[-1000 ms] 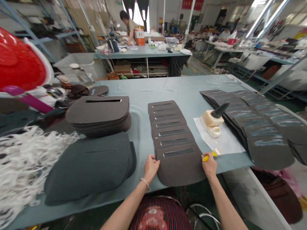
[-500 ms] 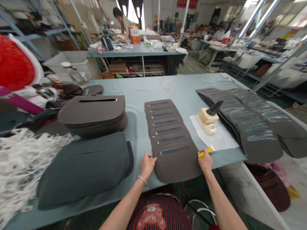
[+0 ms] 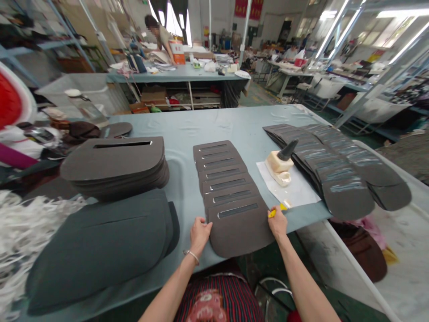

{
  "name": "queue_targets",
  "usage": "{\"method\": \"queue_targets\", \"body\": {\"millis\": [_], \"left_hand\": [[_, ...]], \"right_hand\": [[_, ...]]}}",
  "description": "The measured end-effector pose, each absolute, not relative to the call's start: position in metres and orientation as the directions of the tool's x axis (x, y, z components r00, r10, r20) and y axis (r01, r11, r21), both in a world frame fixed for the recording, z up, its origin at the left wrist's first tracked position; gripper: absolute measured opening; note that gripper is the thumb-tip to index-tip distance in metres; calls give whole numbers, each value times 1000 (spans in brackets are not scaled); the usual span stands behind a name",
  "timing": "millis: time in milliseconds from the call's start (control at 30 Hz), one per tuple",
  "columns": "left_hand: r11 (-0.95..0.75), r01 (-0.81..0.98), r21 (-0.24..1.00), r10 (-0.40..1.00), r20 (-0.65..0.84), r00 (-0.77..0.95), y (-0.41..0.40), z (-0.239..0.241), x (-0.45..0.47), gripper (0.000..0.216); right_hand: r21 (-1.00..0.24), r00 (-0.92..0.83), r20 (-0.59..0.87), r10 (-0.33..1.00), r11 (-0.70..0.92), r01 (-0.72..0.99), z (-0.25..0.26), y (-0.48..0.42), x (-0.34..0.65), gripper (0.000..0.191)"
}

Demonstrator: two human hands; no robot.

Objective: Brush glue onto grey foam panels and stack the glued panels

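Overlapping dark brown slotted panels (image 3: 239, 237) lie in a row in front of me, their long slots showing one behind another. My left hand (image 3: 200, 235) is closed at the left edge of the nearest panel, thumb and fingers pinching it. At the opposite edge, my right hand (image 3: 278, 223) grips a small yellow brush (image 3: 277, 211) while its fingers touch the panel. The brush's pale tip points towards a white sheet (image 3: 301, 197). On that sheet stands a cream bottle (image 3: 279, 162) with a black slanted nozzle, probably glue.
Left of the row sit a thick stack of brown slotted panels (image 3: 114, 163) and dark green-grey panels (image 3: 100, 250). White strips (image 3: 40, 237) heap at the far left. Fanned panels with shiny streaks (image 3: 348, 197) cover the table's right side. A person (image 3: 164, 38) works at another table behind.
The whole scene has shifted slightly left in view as my head turned. Both hands keep their places at the nearest panel's edges, and the yellow brush stays in my right hand.
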State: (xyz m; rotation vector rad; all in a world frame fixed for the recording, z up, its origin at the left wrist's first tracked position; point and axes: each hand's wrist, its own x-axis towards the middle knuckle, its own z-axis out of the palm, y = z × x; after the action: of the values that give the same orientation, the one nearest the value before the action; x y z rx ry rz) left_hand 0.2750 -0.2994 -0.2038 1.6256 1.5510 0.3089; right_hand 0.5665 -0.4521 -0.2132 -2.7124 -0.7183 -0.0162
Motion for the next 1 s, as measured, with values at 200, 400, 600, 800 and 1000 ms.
{"method": "queue_targets", "body": {"millis": [200, 400, 600, 800, 1000], "left_hand": [[-71, 732, 678, 921, -238, 310, -311, -197, 280, 22], [-116, 701, 704, 907, -213, 363, -308, -196, 274, 12], [-59, 652, 756, 884, -263, 386, -291, -200, 243, 10], [-42, 570, 821, 840, -280, 465, -307, -180, 258, 18], [222, 233, 947, 586, -320, 744, -383, -138, 333, 23]], "right_hand": [[-189, 840, 86, 536, -819, 542, -207, -449, 561, 17], [-44, 808, 80, 584, -808, 588, -194, -442, 548, 18], [-68, 823, 142, 549, -824, 562, -191, -446, 549, 25], [-324, 808, 338, 483, -746, 581, -178, -455, 537, 25], [-709, 744, 435, 507, -316, 630, -138, -461, 452, 25]]}}
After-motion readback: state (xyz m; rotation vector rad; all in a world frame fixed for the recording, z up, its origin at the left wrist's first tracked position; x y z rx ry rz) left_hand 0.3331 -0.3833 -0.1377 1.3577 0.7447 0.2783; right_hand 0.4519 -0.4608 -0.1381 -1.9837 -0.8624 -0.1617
